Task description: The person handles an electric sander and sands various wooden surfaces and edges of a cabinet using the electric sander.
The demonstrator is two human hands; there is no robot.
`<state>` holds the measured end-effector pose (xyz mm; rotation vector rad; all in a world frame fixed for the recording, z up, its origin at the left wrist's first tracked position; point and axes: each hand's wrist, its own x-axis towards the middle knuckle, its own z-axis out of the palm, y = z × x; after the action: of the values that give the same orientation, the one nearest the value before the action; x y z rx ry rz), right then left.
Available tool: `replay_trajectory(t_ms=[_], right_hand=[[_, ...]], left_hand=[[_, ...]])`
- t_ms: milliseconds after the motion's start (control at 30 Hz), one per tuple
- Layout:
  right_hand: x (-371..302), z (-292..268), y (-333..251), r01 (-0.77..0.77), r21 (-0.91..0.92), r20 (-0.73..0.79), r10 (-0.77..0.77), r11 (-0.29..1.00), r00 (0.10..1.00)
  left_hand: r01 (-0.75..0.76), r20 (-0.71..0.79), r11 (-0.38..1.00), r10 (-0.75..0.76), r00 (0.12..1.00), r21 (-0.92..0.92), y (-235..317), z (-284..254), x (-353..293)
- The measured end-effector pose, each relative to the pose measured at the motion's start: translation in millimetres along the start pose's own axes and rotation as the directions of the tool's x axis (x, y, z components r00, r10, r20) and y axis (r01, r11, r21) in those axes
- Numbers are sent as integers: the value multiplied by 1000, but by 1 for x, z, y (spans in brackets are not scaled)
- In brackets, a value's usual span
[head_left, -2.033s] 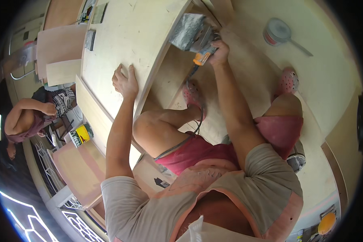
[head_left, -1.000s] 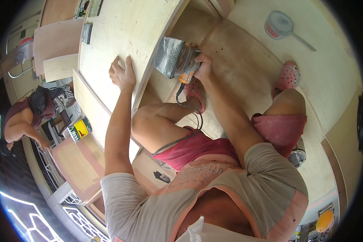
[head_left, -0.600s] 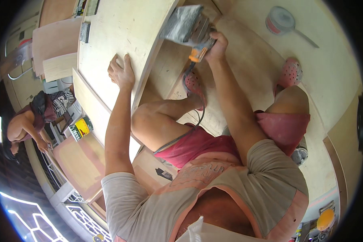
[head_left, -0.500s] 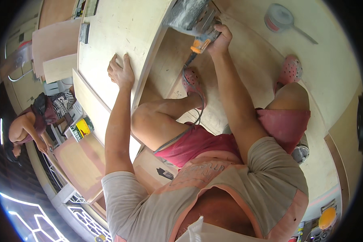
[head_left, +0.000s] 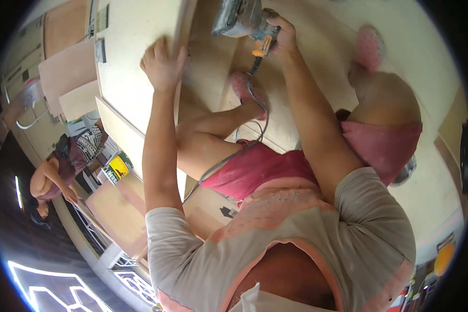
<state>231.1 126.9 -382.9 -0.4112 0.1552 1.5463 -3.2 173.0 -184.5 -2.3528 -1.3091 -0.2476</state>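
My right hand is closed round the grip of an electric sander, grey and dusty with an orange part at its cord end. The sander is held off to the right of a pale wooden panel, its flat pad turned toward the panel's edge. A dark cord runs from it down past my leg. At that edge, my left hand rests on the panel, fingers apart and a little blurred, thumb toward the side. Whether the thumb hooks over the edge I cannot tell.
Pink clogs are on my feet on a pale wooden surface. A small dark block lies at the panel's far-left edge. Leaning boards stand at left. Another person crouches there near a yellow-and-green container.
The sander has come away from the panel's edge and swung with its pad facing left. My left hand has shifted up and right to the edge. The view has moved too.
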Motion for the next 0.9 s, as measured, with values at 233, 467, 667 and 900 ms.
replay_trajectory(t_ms=[233,467,667,900], right_hand=[[-30,0,-15,-30,117,91,19,993,996],[-31,26,-4,0,226,23,-5,974,1000],[-30,21,6,-25,239,75,7,971,997],[-23,5,-8,-19,284,131,-19,959,991]], left_hand=[[-260,-22,907,283,959,333,7,8,62],[-335,105,837,322,941,432,14,4,65],[24,96,998,-30,995,55,33,-12,44],[328,855,-831,-293,427,-449,73,19,23]])
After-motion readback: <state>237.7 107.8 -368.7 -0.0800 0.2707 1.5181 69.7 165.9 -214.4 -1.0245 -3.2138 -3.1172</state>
